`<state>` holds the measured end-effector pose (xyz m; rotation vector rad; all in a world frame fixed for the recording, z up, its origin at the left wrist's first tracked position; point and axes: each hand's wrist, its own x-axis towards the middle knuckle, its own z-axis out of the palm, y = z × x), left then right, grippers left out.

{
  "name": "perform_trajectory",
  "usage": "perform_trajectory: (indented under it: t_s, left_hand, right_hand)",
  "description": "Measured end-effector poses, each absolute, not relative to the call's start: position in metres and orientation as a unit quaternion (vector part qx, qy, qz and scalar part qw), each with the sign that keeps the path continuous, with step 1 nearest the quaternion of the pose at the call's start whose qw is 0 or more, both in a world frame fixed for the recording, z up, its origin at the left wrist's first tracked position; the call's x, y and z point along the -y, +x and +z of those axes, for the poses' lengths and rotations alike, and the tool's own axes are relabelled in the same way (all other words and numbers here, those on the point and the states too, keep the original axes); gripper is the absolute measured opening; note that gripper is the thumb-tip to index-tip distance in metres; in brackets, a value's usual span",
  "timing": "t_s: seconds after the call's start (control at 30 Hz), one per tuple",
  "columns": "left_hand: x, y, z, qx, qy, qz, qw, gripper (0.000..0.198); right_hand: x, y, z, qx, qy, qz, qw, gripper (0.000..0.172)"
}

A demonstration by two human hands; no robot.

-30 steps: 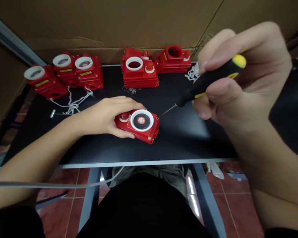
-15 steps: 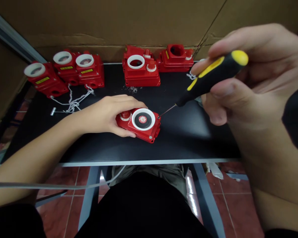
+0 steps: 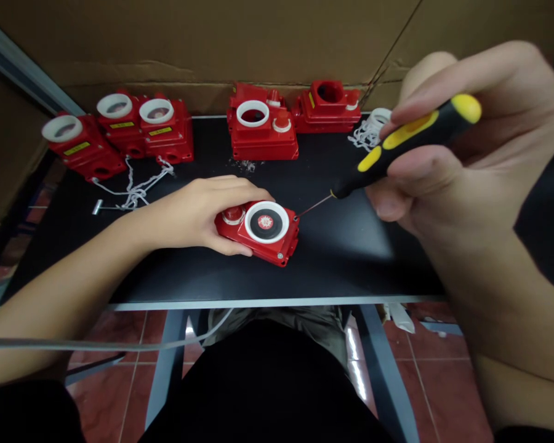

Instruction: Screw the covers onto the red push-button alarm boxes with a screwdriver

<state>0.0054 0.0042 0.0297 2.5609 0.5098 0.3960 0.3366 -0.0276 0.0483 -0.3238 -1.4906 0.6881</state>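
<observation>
My left hand point(image 3: 221, 212) is wrapped round the left end of a red box point(image 3: 258, 245) on the black table. The box carries a white ring point(image 3: 284, 237) with a dark disc inside it, a small red knob point(image 3: 233, 213) on a white collar, and a screw point(image 3: 280, 255) at its near right corner. In my right hand point(image 3: 452, 147) is a screwdriver point(image 3: 397, 140) with a black and yellow handle, held tilted between thumb and fingers. Its thin shaft runs down to the far right corner of the box, where the tip meets a screw point(image 3: 296, 218).
At the back left stand several red boxes point(image 3: 170, 135) with white rings and white cords point(image 3: 141, 191), plus a small metal bar point(image 3: 98, 207). More red boxes point(image 3: 263, 147) line the back middle. White rings with cord point(image 3: 367, 132) lie back right. Cardboard point(image 3: 212, 43) walls the rear.
The screwdriver's handle and my right hand have shifted slightly right, and the handle has turned in the fingers. The tip stays at the same corner. My left hand and the box have not moved.
</observation>
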Motion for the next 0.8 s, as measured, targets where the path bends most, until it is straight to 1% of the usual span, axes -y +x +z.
perform_trajectory:
  t_s: [0.13,0.27,0.37,0.47,0.53,0.6,0.7,0.8]
  left_hand:
    - [-0.003,0.006,0.030,-0.191,0.938,0.143,0.253,0.071]
    - [-0.003,0.006,0.032,-0.195,0.937,0.142,0.253,0.069]
    - [-0.003,0.006,0.033,-0.199,0.936,0.137,0.255,0.070]
    - [-0.003,0.005,0.033,-0.203,0.937,0.132,0.253,0.070]
    - [-0.003,0.006,0.033,-0.203,0.937,0.133,0.251,0.070]
    - [-0.003,0.006,0.032,-0.202,0.938,0.135,0.248,0.071]
    - [-0.004,0.006,0.031,-0.200,0.939,0.136,0.245,0.071]
    - [-0.005,0.005,0.031,-0.195,0.941,0.138,0.241,0.071]
  right_hand:
    - [0.030,0.341,0.055,0.684,-0.173,0.308,0.638,0.023]
    - [0.040,0.341,0.059,0.662,-0.178,0.358,0.634,0.030]
    - [0.047,0.337,0.059,0.658,-0.167,0.421,0.602,0.023]
    - [0.048,0.333,0.057,0.642,-0.137,0.451,0.605,0.020]
    - [0.046,0.331,0.054,0.627,-0.131,0.444,0.627,0.013]
    - [0.043,0.331,0.052,0.631,-0.160,0.419,0.633,0.020]
    - [0.038,0.334,0.050,0.647,-0.183,0.350,0.652,0.031]
    - [0.033,0.336,0.047,0.651,-0.169,0.321,0.666,0.032]
